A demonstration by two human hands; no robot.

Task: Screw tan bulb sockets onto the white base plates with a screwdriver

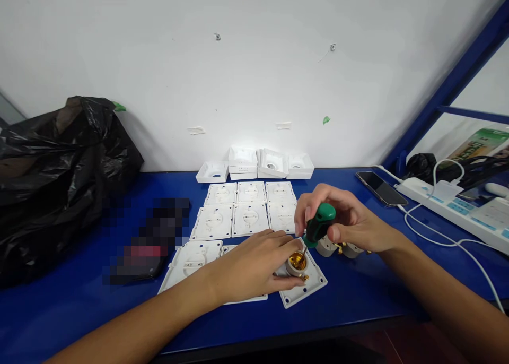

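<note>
My right hand (345, 221) is closed round a green and black screwdriver (321, 223). Its shaft slants down into a round lamp socket (294, 264) with a brass-coloured inside. That socket sits on a square white plate (296, 296) near the table's front edge. Thumb and forefinger of my left hand (258, 263) grip the socket from either side, and its palm covers part of a neighbouring plate (248, 299). More round sockets (326, 246) with brass pieces lie behind my right hand, partly hidden. The screwdriver's tip is out of sight inside the socket.
Several white plates (212, 222) lie in rows on the blue table (358, 305). White square boxes (243, 159) stand against the wall. A black plastic bag (67, 189) fills the left. At right are a phone (382, 188), a power strip (449, 210) and white cables (441, 243).
</note>
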